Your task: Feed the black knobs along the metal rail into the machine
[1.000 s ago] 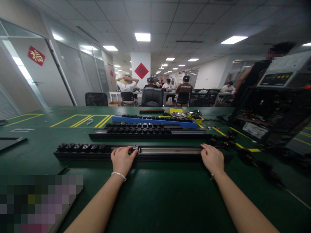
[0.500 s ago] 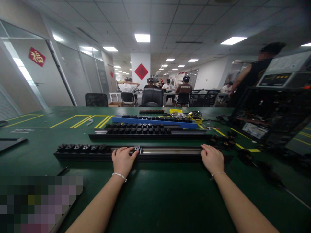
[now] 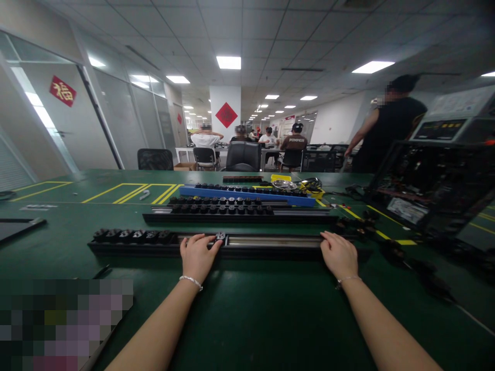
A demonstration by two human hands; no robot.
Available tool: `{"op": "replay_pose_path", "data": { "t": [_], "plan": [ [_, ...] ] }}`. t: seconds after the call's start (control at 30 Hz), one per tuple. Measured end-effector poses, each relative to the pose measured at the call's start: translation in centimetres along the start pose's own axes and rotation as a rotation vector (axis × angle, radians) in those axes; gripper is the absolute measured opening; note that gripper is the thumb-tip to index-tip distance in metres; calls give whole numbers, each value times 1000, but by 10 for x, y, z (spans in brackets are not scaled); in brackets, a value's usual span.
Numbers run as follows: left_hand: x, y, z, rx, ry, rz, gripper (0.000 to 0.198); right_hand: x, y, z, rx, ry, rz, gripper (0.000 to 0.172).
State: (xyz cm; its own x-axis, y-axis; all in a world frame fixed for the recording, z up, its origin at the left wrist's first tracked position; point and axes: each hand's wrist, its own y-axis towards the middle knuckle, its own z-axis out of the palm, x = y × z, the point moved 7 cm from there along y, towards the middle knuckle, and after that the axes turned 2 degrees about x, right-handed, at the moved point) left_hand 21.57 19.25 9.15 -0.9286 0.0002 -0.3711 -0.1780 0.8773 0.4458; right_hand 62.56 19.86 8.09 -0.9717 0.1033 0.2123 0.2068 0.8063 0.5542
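A long black rail [image 3: 278, 251] with a pale inner channel lies crosswise in front of me. Several small black parts with round, knobbed tops [image 3: 138, 235] sit in a row at its left end. My left hand [image 3: 198, 256] curls over the middle of the rail, its thumb and fingers around a single small black part with a silvery top [image 3: 220, 236]; the palm hides some of it. Farther right, my right hand [image 3: 339, 253] closes its bent fingers over the rail's far rim, and its grip covers that section.
Behind it lie more loaded black rails [image 3: 240, 218] and a blue rail [image 3: 270, 195]. Loose black parts and cables [image 3: 396, 251] spread at right, near an open computer case [image 3: 406, 206]. A metal dish [image 3: 284, 184] sits farther back. A person [image 3: 390, 126] stands beyond the case.
Both hands keep their places on the rail. The whole view has shifted slightly. The standing person at right has moved left, out from behind the equipment.
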Motion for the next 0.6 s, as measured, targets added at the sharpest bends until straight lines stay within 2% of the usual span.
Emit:
{"op": "replay_pose_path", "data": {
  "t": [0.6],
  "plan": [
    [-12, -4, 1, -38, -54, 157, 28, 0, 0, 0, -9, -3, 3, 42]
  ]
}}
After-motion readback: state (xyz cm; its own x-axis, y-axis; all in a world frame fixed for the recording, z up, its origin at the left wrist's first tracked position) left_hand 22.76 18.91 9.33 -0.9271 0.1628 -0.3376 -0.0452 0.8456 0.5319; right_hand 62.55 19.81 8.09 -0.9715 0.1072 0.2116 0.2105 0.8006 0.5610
